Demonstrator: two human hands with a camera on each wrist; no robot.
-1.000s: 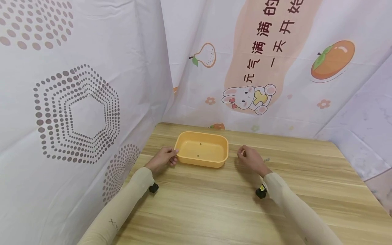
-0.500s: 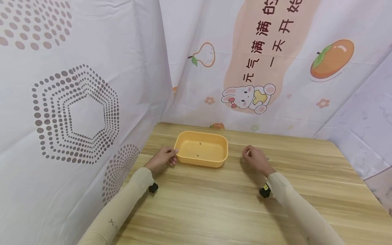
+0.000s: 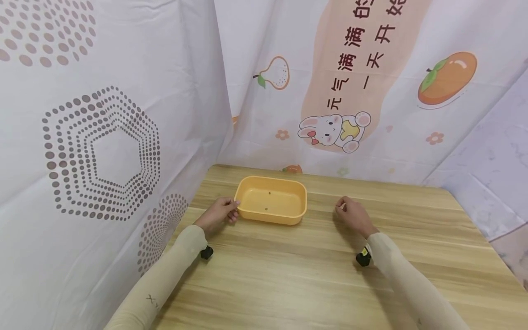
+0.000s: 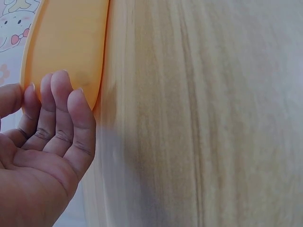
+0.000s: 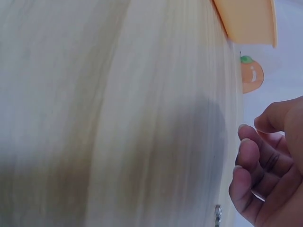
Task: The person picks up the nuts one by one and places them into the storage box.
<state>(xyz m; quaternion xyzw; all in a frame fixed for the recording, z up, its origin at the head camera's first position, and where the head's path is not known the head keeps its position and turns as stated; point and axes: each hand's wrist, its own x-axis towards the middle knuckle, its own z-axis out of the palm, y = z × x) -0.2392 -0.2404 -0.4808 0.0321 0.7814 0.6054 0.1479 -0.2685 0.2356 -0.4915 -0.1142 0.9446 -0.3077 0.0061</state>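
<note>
An orange plastic tray [image 3: 272, 218] stands on the wooden table [image 3: 288, 275], with two small dark specks on its floor. My left hand [image 3: 231, 213] is at the tray's left end. In the left wrist view the fingers [image 4: 61, 94] curl against the tray's [image 4: 66, 42] outer wall and the thumb lies at the rim. My right hand [image 3: 343, 207] rests on the table to the right of the tray, apart from it. Its fingers [image 5: 248, 151] are loosely curled and hold nothing. The tray's corner [image 5: 248, 19] shows far off in the right wrist view.
Printed white cloth [image 3: 103, 137] hangs close along the left side and behind the table. A small metal piece [image 5: 218, 215] lies on the wood by my right hand. Bare wood stretches toward me and to the right.
My right hand has slid to the right, away from the tray. The left hand and the tray have not moved.
</note>
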